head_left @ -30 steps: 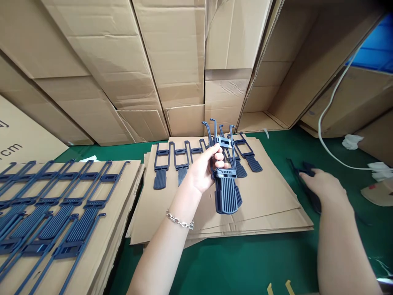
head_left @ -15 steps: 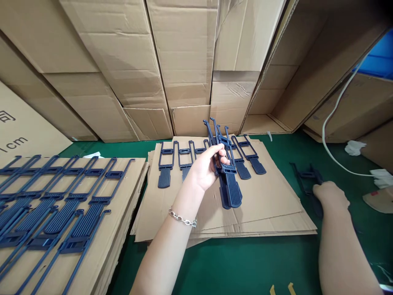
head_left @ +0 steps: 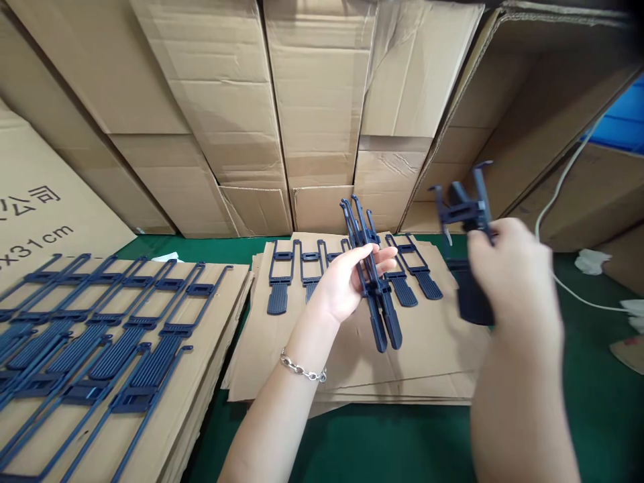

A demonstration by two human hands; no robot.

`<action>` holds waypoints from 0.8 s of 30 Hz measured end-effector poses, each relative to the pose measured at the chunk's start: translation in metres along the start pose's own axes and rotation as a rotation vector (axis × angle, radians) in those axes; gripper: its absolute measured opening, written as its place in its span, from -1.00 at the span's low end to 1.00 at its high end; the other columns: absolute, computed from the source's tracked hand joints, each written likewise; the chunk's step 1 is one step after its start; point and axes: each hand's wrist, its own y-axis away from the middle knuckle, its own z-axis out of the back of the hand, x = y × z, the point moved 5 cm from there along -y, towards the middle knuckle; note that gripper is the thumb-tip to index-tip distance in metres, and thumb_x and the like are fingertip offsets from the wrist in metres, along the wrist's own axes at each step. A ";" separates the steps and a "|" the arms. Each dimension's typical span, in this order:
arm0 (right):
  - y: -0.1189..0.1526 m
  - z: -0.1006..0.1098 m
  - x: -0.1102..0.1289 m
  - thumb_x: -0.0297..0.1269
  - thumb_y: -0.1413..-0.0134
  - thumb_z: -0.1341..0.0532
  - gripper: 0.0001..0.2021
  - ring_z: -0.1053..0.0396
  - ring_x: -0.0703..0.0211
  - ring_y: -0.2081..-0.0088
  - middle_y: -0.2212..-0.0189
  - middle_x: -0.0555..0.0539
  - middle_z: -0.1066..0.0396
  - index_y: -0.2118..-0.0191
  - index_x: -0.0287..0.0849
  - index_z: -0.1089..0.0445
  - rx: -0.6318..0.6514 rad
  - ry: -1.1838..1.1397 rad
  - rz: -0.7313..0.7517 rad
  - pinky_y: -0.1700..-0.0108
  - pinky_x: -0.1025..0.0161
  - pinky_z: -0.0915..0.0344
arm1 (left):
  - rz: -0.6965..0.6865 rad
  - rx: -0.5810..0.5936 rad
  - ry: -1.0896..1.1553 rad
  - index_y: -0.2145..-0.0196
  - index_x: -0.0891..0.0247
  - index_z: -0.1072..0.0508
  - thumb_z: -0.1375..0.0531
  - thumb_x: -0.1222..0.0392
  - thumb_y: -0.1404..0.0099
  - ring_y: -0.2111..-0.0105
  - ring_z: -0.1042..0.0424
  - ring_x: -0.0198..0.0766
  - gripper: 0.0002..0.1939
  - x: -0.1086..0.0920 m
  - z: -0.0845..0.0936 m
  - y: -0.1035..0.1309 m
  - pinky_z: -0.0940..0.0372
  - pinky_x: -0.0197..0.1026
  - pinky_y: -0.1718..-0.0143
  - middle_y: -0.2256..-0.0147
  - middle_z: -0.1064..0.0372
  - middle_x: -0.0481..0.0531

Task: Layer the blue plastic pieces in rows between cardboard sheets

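Observation:
My left hand [head_left: 347,285] is closed round a small bunch of dark blue plastic frames [head_left: 375,285], held above the middle cardboard sheet, their ribbed flat ends pointing down. Raised at the right, my right hand [head_left: 513,268] grips another dark blue plastic frame [head_left: 463,213], its two hooked prongs upward and blurred by motion. Behind my left hand, several like frames [head_left: 278,278] lie in a row on the middle cardboard sheet [head_left: 312,362]. Part of that row is hidden by the hand and the held bunch.
On the left, a cardboard stack [head_left: 166,429] bears overlapping rows of similar frames [head_left: 166,355]. Cardboard boxes [head_left: 322,100] line the back of the green table [head_left: 392,436]. A white cable [head_left: 558,181] and crumpled white paper [head_left: 592,261] are at the right.
My right hand has lifted a frame from the green table at the right and brought it up and leftward. The bunch in my left hand has turned more edge-on. The view has shifted slightly.

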 end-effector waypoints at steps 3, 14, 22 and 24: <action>0.015 -0.030 0.037 -0.18 -0.06 0.03 -0.81 -0.23 0.09 0.44 0.44 -0.16 -0.31 0.33 -0.15 -0.21 0.075 -0.126 0.164 0.44 0.25 -0.07 | -0.024 0.016 -0.023 0.35 0.39 -0.38 -0.05 0.29 -0.20 0.32 -0.44 -0.23 -0.85 -0.005 -0.005 0.004 -0.29 -0.27 0.22 0.29 -0.42 0.18; 0.060 -0.061 0.089 -0.07 -0.02 -0.09 -0.74 -0.30 0.15 0.33 0.36 -0.06 -0.36 0.25 -0.14 -0.25 0.345 -0.595 0.408 0.37 0.29 -0.18 | -0.132 0.001 -0.074 0.35 0.36 -0.41 -0.12 0.19 -0.14 0.27 -0.38 -0.24 -0.82 -0.008 0.005 -0.007 -0.23 -0.26 0.19 0.35 -0.41 0.07; 0.043 -0.055 0.078 -0.27 -0.03 -0.07 -0.84 -0.18 0.37 0.57 0.60 0.07 -0.19 0.29 -0.19 -0.30 0.521 -1.046 0.286 0.48 0.38 -0.19 | -0.076 -0.030 -0.017 0.35 0.34 -0.40 -0.10 0.10 -0.17 0.49 -0.35 -0.33 -0.76 0.004 0.006 -0.015 -0.26 -0.29 0.40 0.44 -0.37 0.03; 0.036 -0.048 0.071 -0.29 -0.01 -0.08 -0.87 -0.12 0.39 0.62 0.63 0.09 -0.14 0.32 -0.19 -0.30 0.440 -1.150 0.263 0.53 0.40 -0.17 | -0.016 -0.076 -0.019 0.35 0.34 -0.40 -0.13 0.12 -0.14 0.50 -0.35 -0.34 -0.78 0.009 0.009 -0.015 -0.26 -0.30 0.44 0.43 -0.36 0.03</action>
